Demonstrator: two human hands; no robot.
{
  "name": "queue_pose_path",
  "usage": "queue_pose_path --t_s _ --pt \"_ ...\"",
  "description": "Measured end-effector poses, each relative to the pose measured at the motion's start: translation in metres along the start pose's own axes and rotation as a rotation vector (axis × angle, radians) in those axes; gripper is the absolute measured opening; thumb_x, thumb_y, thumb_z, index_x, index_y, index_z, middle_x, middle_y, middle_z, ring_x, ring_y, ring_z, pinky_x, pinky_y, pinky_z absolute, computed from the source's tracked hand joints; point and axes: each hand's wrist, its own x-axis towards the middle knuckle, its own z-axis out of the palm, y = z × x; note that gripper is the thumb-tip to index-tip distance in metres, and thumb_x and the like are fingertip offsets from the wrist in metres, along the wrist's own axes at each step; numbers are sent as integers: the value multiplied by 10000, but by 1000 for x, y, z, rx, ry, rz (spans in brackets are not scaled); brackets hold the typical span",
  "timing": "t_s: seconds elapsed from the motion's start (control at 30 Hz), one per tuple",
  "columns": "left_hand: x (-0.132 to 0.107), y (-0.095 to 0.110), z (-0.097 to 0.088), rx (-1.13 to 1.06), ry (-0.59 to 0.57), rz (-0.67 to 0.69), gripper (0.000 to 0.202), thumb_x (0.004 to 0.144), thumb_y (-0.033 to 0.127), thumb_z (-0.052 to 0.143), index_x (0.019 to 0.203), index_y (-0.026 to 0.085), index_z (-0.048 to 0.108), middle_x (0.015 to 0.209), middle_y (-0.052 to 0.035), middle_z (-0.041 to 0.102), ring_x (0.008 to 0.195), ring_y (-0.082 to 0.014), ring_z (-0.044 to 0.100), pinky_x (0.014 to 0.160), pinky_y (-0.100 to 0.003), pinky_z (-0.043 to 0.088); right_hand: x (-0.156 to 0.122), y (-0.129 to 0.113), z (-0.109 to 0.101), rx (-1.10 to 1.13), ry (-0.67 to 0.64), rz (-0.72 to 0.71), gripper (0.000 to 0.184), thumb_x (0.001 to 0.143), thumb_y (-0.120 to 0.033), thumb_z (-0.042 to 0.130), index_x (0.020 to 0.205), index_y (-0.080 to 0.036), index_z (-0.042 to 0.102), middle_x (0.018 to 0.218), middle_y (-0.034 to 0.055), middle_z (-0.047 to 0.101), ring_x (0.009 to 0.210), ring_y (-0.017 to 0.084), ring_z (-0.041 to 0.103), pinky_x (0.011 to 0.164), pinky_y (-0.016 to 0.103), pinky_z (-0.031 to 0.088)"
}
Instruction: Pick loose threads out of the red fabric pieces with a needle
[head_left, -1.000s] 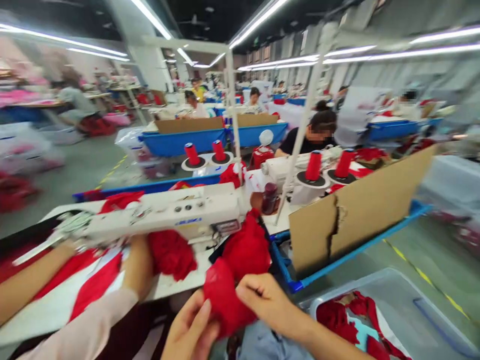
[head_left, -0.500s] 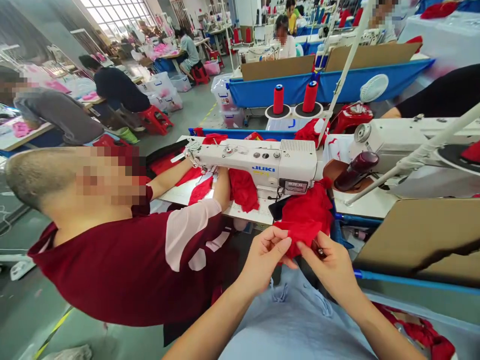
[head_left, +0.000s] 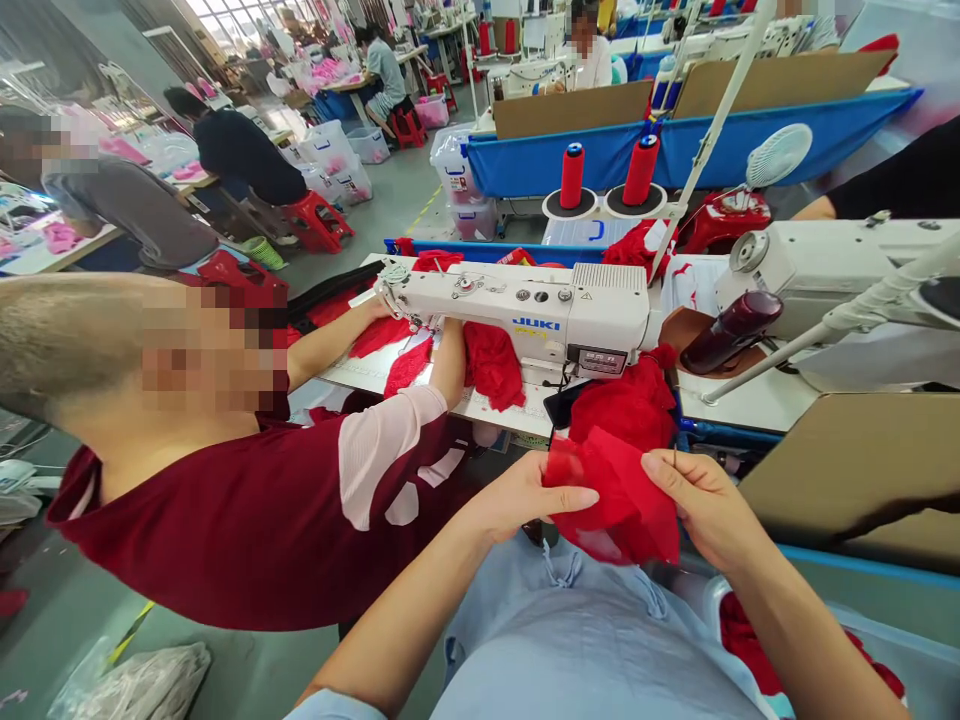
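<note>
A piece of thin red fabric [head_left: 611, 490] is stretched in front of my body, partly sheer. My left hand [head_left: 521, 500] grips its left side, thumb lying along the front. On the right, its edge is pinched between thumb and fingers of my right hand [head_left: 705, 500]. A small thin metal tip pokes up by the right fingers; its kind is hidden. Just beyond the held piece, a heap of red fabric [head_left: 626, 405] hangs over the table's end beside a white sewing machine [head_left: 517, 310].
At my left a person in a maroon shirt [head_left: 225, 510] works red fabric under the machine's needle end. A dark phone-like object [head_left: 562, 405] lies near the heap. Cardboard [head_left: 862, 480] and a maroon bottle [head_left: 735, 330] are at right. A clear bin [head_left: 862, 620] holds red fabric below.
My hands have moved apart, and the red fabric is now spread wider between them, its lower part hanging in view. The camera view has shifted slightly.
</note>
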Motion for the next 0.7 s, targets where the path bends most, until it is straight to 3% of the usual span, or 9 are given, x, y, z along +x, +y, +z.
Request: queue_pose_path --t_s 0.13,0.23,0.3,0.5,0.6,0.7 --pt "5 -11 5 10 21 -58 457 597 523 826 767 119 695 647 -6 606 534 -81 484 484 -198 327 6 5 -1 -60 107 -40 519 717 -672 635 557 -184 559 538 -4 482 497 114 401 452 243 367" --pt "9 -16 14 -75 137 6 499 601 575 802 737 115 666 549 39 497 453 -44 364 427 -184 216 6 4 -1 -137 314 -109 329 736 -522 678 742 -194 660 575 -25 472 545 123 408 507 238 379" --pt "11 -18 20 -102 201 73 493 636 577 780 746 110 666 502 67 414 438 -35 296 424 -185 173 1 -2 3 -184 383 -150 244 757 -435 666 835 -204 683 590 -31 478 551 124 420 515 233 381" --pt "13 -22 32 -32 269 286 416 733 519 731 751 105 710 526 34 465 497 -61 356 474 -204 246 -8 -16 24 -282 134 -211 165 755 -313 600 772 -184 701 541 -30 494 486 114 441 451 220 382" --pt "11 -25 35 -83 308 250 430 697 521 759 784 102 722 545 25 502 496 -60 365 487 -207 269 -5 -14 26 -262 117 -199 197 763 -291 539 756 -177 700 618 11 622 509 121 504 464 221 415" --pt "9 -28 36 -127 338 197 466 658 539 779 808 100 724 513 37 483 467 -55 348 467 -204 265 -4 -11 23 -239 97 -173 226 780 -322 539 783 -172 708 623 15 644 507 124 520 462 224 419"
